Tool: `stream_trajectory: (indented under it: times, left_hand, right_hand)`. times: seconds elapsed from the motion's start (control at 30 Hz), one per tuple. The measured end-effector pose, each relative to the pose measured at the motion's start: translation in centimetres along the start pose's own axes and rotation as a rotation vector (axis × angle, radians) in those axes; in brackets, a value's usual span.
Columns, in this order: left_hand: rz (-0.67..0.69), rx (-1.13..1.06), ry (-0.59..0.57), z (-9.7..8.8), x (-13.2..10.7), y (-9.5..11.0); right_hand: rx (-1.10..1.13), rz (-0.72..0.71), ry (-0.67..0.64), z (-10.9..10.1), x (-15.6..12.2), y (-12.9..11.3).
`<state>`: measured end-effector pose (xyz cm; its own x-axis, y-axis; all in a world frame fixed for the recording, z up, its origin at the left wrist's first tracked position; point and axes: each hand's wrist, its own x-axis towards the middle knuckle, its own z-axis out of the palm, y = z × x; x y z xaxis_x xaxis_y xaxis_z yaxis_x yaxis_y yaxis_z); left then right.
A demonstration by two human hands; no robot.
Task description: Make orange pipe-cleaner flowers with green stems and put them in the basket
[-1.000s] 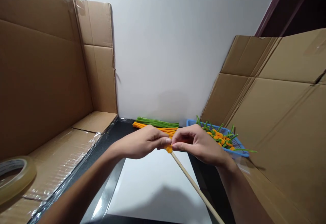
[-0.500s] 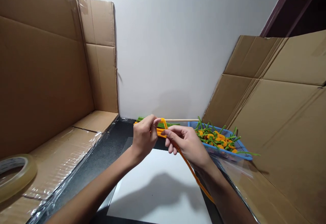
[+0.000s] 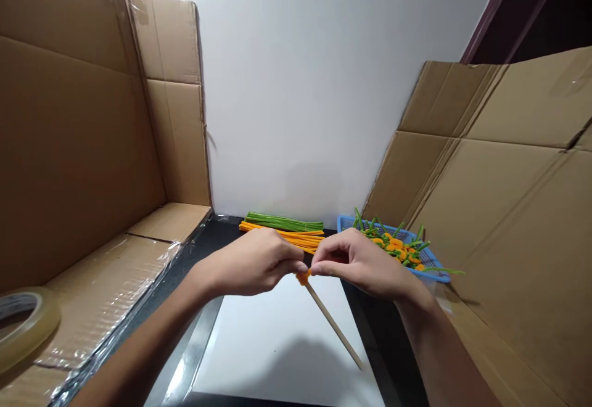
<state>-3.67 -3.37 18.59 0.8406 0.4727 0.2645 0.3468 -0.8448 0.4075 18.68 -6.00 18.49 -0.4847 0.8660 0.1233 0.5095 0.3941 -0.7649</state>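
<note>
An orange fuzzy pipe cleaner [image 3: 303, 278] is bunched in a small coil around the upper end of a thin wooden stick [image 3: 335, 325]. The stick slants down to the right over a white sheet [image 3: 259, 339]. My left hand [image 3: 259, 263] is closed, its thumb and fingers pinching at the coil from the left. From the right, my right hand [image 3: 363, 265] pinches the coil between thumb and forefinger. The fingertips of both hands nearly meet and hide part of the coil and the stick's top end.
Behind my hands lie bundled green pipe cleaners [image 3: 284, 222] and orange pipe cleaners [image 3: 277, 233]. A blue basket [image 3: 342, 222] at the right holds several orange-and-green pieces. A tape roll [image 3: 49, 320] sits at the left. Cardboard panels [image 3: 176, 142] flank the dark table [image 3: 198, 250].
Both hands came lower and closer together. The stick swung from pointing right to slanting down right. The long orange strand that trailed over my right forearm is now a small coil on the stick.
</note>
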Motion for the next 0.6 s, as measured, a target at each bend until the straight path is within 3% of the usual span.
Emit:
stream_trajectory:
  times: [0.1, 0.17, 0.27, 0.33, 0.4, 0.43, 0.5, 0.57, 0.6]
  left_hand:
    - [-0.123, 0.327, 0.217, 1.0, 0.4, -0.6]
    - [-0.203, 0.420, 0.471, 2.0, 1.0, -1.2]
    - [-0.243, 0.280, 0.857, 2.9, 1.8, -1.8]
    - [-0.247, 0.028, 0.956, 2.9, 1.9, -1.6]
    - [-0.232, -0.238, 0.897, 2.4, 1.7, -1.1]
    - [-0.202, -0.340, 0.807, 2.0, 1.4, -0.8]
    - [-0.093, -0.434, 0.525, 0.9, 0.8, -0.3]
    - [-0.003, -0.341, 0.187, 0.1, 0.2, 0.0]
    - [0.012, -0.239, 0.085, -0.1, 0.1, -0.1]
  right_hand:
    - [-0.220, 0.096, 0.271, 1.3, -0.5, -1.9]
    - [-0.182, 0.099, 0.381, 2.3, -0.4, -2.6]
    - [0.079, 0.060, 0.298, 3.4, 0.4, -2.2]
    - [0.259, 0.030, 0.168, 3.4, 1.2, -0.9]
    - [0.394, -0.005, 0.066, 2.9, 2.0, 0.8]
    - [0.438, -0.027, 0.042, 2.4, 2.3, 1.7]
    - [0.458, -0.056, 0.007, 1.2, 2.5, 3.1]
    - [0.400, -0.049, -0.035, 0.0, 2.2, 3.5]
    - [0.349, -0.038, -0.031, -0.4, 1.8, 3.3]
